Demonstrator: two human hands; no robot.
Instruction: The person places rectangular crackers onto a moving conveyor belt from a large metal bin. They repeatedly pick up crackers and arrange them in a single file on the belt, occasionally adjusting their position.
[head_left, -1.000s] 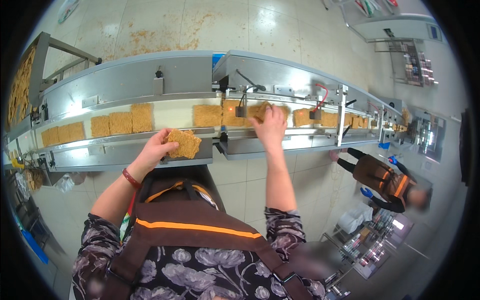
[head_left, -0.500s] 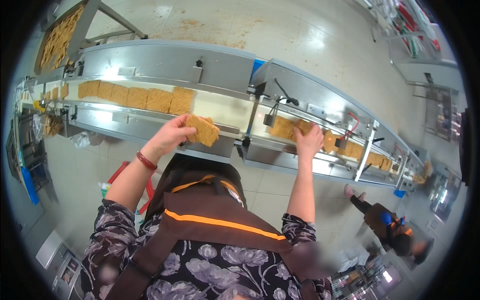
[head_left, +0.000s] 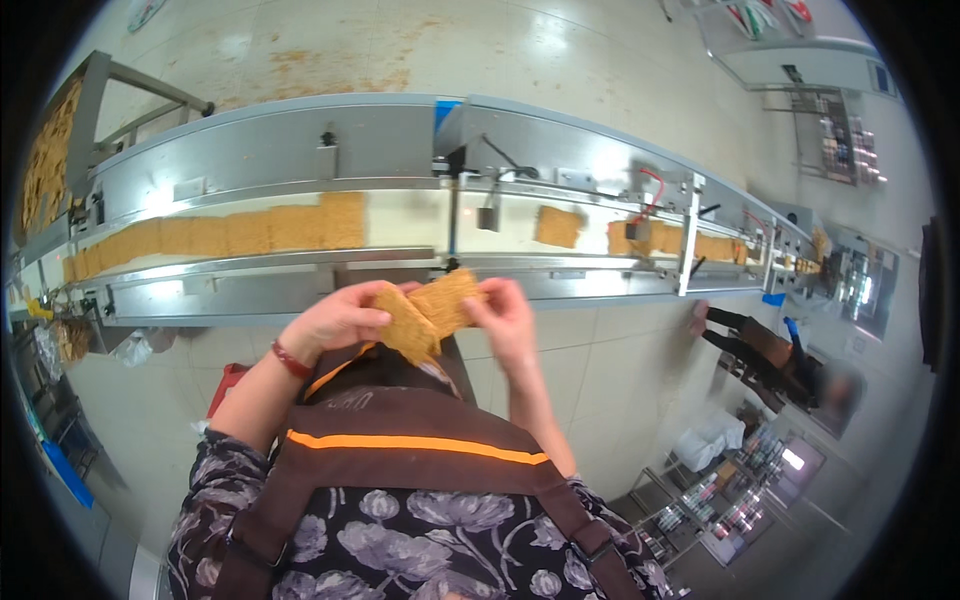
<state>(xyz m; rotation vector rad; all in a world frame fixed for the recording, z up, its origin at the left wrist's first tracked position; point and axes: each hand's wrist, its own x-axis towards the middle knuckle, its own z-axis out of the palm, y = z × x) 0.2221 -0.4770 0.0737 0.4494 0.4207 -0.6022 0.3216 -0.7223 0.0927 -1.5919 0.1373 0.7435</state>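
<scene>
My left hand (head_left: pixel 335 322) and my right hand (head_left: pixel 505 318) meet in front of my chest, just short of the steel conveyor (head_left: pixel 300 150). The left hand grips one golden square noodle block (head_left: pixel 402 322). The right hand grips a second noodle block (head_left: pixel 447 298), which overlaps the first. A red band circles my left wrist. On the belt, a row of noodle blocks (head_left: pixel 230 233) lies at the left, touching each other. A single block (head_left: pixel 558 226) sits past the middle sensor, with more blocks (head_left: pixel 690 243) farther right.
Another person (head_left: pixel 775 352) stands at the conveyor's right end. A tray of noodle blocks (head_left: pixel 45 160) is at the far left. Wire racks (head_left: pixel 835 140) stand at the upper right. Bins and shelves (head_left: pixel 730 500) fill the lower right floor. A red object (head_left: pixel 228 385) lies below the conveyor.
My right hand has left the belt with a noodle block and come in to meet my left hand, which has drawn its block back toward my chest. My head view has shifted.
</scene>
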